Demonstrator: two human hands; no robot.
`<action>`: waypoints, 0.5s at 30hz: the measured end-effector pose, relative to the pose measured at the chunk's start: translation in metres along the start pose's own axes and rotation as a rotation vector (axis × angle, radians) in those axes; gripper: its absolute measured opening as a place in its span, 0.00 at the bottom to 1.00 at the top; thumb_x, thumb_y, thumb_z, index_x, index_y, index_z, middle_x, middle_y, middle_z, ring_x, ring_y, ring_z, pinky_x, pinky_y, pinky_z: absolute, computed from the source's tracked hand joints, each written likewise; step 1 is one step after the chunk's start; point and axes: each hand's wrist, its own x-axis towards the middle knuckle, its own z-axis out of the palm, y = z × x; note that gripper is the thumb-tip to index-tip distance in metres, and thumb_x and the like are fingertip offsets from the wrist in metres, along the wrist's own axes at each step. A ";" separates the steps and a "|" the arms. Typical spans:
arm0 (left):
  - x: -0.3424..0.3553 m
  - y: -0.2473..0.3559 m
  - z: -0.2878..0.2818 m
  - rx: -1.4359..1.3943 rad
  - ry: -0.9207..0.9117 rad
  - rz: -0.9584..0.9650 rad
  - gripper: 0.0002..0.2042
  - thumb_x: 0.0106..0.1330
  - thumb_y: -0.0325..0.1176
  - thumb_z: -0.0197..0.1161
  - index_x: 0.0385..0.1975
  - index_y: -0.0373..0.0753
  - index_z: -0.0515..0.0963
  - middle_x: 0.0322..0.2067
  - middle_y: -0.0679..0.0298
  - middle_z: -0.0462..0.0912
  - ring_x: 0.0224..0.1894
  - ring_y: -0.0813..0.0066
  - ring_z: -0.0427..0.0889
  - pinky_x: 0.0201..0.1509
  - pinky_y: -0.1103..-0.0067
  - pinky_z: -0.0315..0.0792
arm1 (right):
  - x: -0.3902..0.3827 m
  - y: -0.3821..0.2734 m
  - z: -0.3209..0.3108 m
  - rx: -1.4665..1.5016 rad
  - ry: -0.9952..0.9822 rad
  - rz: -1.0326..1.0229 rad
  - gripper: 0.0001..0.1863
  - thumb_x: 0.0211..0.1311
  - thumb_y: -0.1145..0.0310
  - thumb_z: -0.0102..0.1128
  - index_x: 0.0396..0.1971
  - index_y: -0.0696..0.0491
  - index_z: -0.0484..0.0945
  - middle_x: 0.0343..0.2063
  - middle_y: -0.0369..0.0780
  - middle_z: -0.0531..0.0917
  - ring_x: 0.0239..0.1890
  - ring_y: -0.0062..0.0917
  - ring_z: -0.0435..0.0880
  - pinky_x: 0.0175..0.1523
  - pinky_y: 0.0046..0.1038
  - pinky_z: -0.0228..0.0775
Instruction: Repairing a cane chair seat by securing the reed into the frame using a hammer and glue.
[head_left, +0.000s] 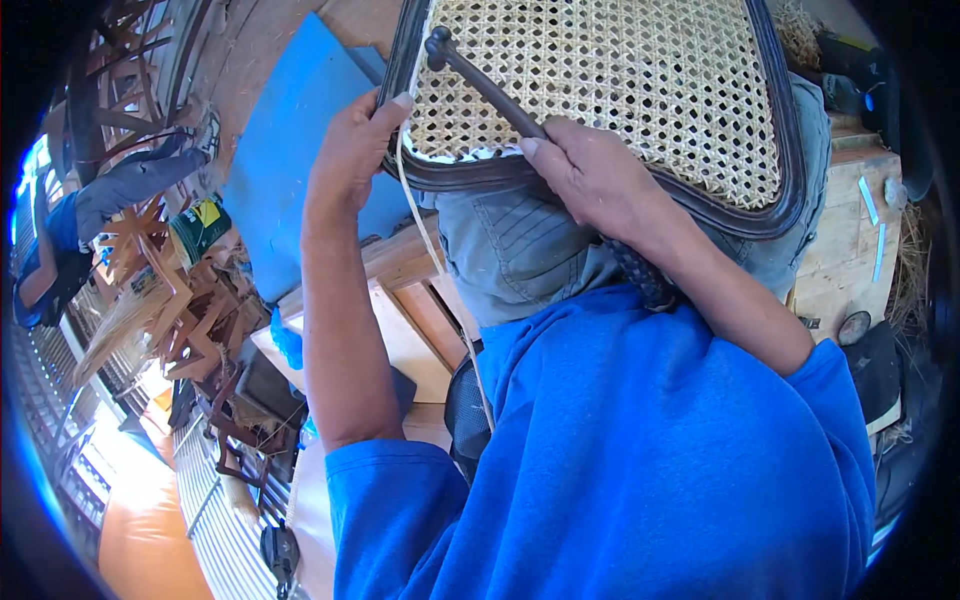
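Observation:
A caned panel (600, 70) in a dark wooden frame (790, 130) rests across my lap. My left hand (355, 145) is closed round the frame's left edge near its near-left corner, thumb on top. Beside that thumb a pale cane strip (425, 235) meets the frame and trails down past my left side. My right hand (590, 180) grips a dark hammer (490, 90) by its handle, over the near edge. The small hammer head lies above the panel's left side. White paste (470, 155) shows along the near-left groove.
A blue sheet (285, 150) leans at the left, beside wooden boxes (405, 335). Farther left another person (130, 185) sits among stacked wooden chair parts (190, 345). On my right stands a wooden board (840, 250) with a small round tin (854, 327).

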 end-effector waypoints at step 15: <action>0.008 0.001 -0.001 -0.014 0.003 -0.026 0.13 0.61 0.36 0.62 0.37 0.32 0.78 0.25 0.65 0.81 0.22 0.83 0.77 0.24 0.82 0.69 | 0.002 -0.017 0.008 -0.041 0.014 -0.022 0.20 0.68 0.56 0.47 0.30 0.61 0.73 0.19 0.50 0.76 0.23 0.42 0.77 0.31 0.39 0.68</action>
